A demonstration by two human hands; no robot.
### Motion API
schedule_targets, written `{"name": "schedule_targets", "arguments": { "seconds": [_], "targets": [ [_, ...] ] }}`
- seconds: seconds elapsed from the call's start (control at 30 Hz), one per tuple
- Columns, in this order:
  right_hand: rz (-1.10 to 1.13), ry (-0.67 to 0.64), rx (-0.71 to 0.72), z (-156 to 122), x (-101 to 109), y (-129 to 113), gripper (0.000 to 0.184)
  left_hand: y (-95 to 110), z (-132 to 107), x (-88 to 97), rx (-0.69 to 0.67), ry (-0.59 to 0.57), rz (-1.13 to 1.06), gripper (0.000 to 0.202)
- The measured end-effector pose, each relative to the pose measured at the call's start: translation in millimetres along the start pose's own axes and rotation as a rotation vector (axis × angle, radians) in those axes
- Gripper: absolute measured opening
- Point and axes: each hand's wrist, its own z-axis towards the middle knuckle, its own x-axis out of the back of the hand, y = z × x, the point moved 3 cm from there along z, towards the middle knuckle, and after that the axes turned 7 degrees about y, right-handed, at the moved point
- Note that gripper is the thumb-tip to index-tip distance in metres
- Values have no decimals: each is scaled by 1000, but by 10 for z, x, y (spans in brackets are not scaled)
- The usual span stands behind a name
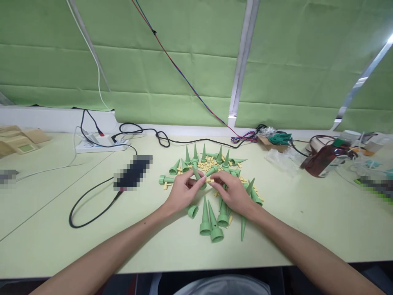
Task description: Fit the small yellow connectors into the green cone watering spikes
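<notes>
My left hand is closed in a pinch around a green cone-shaped spike at the middle of the pale green table. My right hand faces it, fingers pinched on a small yellow plug that touches the spike. Both hands hover over a heap of several green spikes and several scattered yellow plugs. Some spikes stand upright behind the hands; others lie on their sides in front of them.
A white power strip with black cables lies at back left. A blurred dark block sits left of the heap. A brown bottle, clear plastic bags and clutter fill the back right. Green blinds hang behind.
</notes>
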Motion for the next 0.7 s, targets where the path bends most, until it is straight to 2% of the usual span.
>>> {"name": "schedule_targets", "arguments": {
  "seconds": [0.7],
  "targets": [
    [22, 194, 13, -1, 72, -74, 11, -29, 1, 18, -33, 71, -48, 20]
  ]
}}
